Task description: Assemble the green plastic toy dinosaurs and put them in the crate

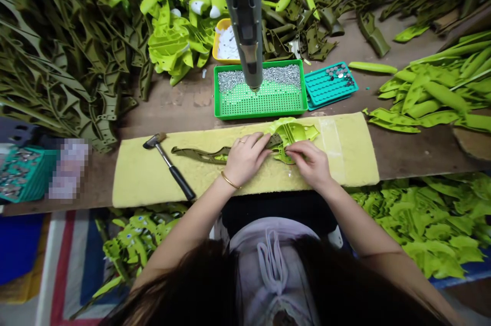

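Note:
My left hand (246,158) is bent over a long, curved olive plastic strip (199,155), holding it against a bright green plastic shell (294,131). The strip's right end lies over the shell's left part, and its middle is hidden under that hand. My right hand (312,161) has thumb and fingertips pinched together at the shell's lower edge. Whatever is between those fingertips is too small to make out. Both parts rest on a yellow padded mat (345,147). Left of my hands, a hammer (171,167) with a black handle lies on the mat.
An electric screwdriver (245,24) hangs over a green tray (261,115) of screws. Beside it sits a teal tray (326,86) with small round metal pieces. Olive parts (76,50) heap up at left, green parts (433,91) at right. A teal basket (42,172) stands far left.

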Tool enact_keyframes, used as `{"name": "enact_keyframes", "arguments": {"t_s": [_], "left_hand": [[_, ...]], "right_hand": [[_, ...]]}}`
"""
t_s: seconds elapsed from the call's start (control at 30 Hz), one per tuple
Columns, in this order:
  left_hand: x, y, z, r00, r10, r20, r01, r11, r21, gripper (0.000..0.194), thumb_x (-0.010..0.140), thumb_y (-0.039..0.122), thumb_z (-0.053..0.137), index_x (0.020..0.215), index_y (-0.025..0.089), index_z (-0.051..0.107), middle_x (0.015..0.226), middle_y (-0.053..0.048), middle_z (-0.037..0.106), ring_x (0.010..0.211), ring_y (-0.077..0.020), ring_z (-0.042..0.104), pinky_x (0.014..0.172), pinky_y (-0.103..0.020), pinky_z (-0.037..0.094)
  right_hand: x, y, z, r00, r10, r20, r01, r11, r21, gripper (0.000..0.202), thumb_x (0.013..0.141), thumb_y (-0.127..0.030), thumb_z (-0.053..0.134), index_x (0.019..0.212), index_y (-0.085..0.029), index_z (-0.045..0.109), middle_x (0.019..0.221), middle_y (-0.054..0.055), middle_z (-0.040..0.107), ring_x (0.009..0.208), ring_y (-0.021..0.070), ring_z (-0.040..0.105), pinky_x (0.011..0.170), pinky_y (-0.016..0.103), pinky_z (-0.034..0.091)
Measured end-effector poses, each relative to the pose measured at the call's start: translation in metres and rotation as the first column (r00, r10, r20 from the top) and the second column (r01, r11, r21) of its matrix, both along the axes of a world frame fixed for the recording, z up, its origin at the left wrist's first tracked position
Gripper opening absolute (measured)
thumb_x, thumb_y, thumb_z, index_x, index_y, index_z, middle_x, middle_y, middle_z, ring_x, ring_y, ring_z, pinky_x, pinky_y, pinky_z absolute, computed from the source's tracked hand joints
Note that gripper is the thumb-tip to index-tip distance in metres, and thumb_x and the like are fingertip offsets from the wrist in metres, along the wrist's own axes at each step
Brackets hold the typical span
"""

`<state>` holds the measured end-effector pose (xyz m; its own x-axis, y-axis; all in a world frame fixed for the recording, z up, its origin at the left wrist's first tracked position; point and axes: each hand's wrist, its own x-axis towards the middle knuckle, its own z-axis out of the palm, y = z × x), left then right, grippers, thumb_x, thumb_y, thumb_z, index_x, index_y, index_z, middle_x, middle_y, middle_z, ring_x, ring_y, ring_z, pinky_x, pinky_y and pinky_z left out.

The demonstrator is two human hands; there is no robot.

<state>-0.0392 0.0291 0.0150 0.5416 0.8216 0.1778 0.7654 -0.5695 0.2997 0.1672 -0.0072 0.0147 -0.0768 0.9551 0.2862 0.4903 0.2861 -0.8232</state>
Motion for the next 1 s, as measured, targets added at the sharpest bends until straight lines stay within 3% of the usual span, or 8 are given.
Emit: {"name": "enact_keyframes", "arguments": {"t_s": [0.1, 0.23, 0.37, 0.47, 0.63, 0.87, 1.0], "left_hand": [[-0.002, 0.001, 0.001, 1.0, -0.001, 0.01, 0.001, 1.0, 0.025, 0.041, 0.096, 0.039, 0.045, 0.126, 0.016, 0.06, 0.122, -0.015, 0.063, 0.107, -0.0266, 0.06, 0.09, -0.04, 0.049], [-0.002, 0.0, 0.003, 1.0, -0.005, 0.01, 0.005, 0.999, 0.034, 0.04, 0.095, 0.04, 0.045, 0.126, 0.019, 0.06, 0.124, -0.016, 0.061, 0.108, -0.0279, 0.059, 0.089, -0.043, 0.05], [0.0, 0.0, 0.007, 1.0, 0.009, -0.009, -0.009, 1.0, 0.03, 0.04, 0.095, 0.04, 0.046, 0.126, 0.019, 0.06, 0.123, -0.015, 0.061, 0.106, -0.0276, 0.059, 0.088, -0.042, 0.051], [0.003, 0.0, 0.011, 0.998, 0.017, -0.055, -0.014, 0.999, 0.045, 0.039, 0.095, 0.038, 0.046, 0.126, 0.019, 0.06, 0.122, -0.015, 0.062, 0.104, -0.0274, 0.06, 0.087, -0.041, 0.051], [0.006, 0.0, 0.015, 0.997, 0.002, -0.084, 0.001, 1.0, 0.028, 0.04, 0.095, 0.038, 0.046, 0.128, 0.019, 0.059, 0.122, -0.015, 0.062, 0.103, -0.0275, 0.059, 0.086, -0.042, 0.05], [-0.006, 0.003, 0.002, 1.0, -0.021, 0.021, 0.022, 0.999, -0.036, 0.04, 0.095, 0.038, 0.046, 0.13, 0.024, 0.058, 0.126, -0.014, 0.058, 0.109, -0.0269, 0.052, 0.092, -0.043, 0.048], [-0.01, 0.014, 0.003, 0.997, -0.077, 0.004, 0.077, 0.995, -0.062, 0.039, 0.094, 0.036, 0.047, 0.13, 0.025, 0.059, 0.124, -0.013, 0.058, 0.105, -0.0266, 0.049, 0.091, -0.043, 0.048]], "right_hand": [[0.001, -0.001, 0.003, 0.999, 0.027, 0.022, -0.026, 0.999, -0.029, 0.011, 0.087, -0.029, 0.058, 0.088, -0.024, 0.068, 0.084, 0.003, 0.073, 0.082, 0.0172, 0.066, 0.078, 0.036, 0.054], [0.007, 0.01, 0.015, 0.998, 0.039, 0.053, -0.036, 0.997, -0.062, 0.026, 0.085, -0.036, 0.063, 0.108, -0.024, 0.066, 0.1, 0.005, 0.072, 0.084, 0.0171, 0.065, 0.077, 0.035, 0.054], [0.013, 0.037, 0.021, 0.956, 0.114, 0.272, -0.121, 0.993, 0.011, 0.022, 0.089, -0.032, 0.056, 0.104, -0.023, 0.07, 0.106, 0.007, 0.071, 0.102, 0.0222, 0.061, 0.092, 0.043, 0.049], [0.014, 0.054, 0.017, 0.888, 0.235, 0.396, -0.243, 0.97, -0.03, 0.025, 0.089, -0.034, 0.057, 0.106, -0.024, 0.071, 0.118, 0.007, 0.068, 0.111, 0.0259, 0.057, 0.098, 0.049, 0.044], [0.017, 0.061, 0.008, 0.874, 0.299, 0.382, -0.289, 0.954, -0.084, 0.025, 0.087, -0.036, 0.059, 0.107, -0.027, 0.072, 0.123, 0.006, 0.065, 0.115, 0.0258, 0.053, 0.1, 0.05, 0.043], [0.015, 0.058, 0.007, 0.876, 0.266, 0.402, -0.265, 0.962, -0.058, 0.023, 0.087, -0.038, 0.059, 0.103, -0.028, 0.072, 0.12, 0.006, 0.066, 0.114, 0.0264, 0.052, 0.099, 0.051, 0.044], [0.013, 0.057, 0.006, 0.855, 0.269, 0.443, -0.264, 0.962, -0.075, 0.024, 0.088, -0.038, 0.057, 0.104, -0.027, 0.071, 0.121, 0.007, 0.064, 0.115, 0.0271, 0.051, 0.1, 0.052, 0.044]]}}
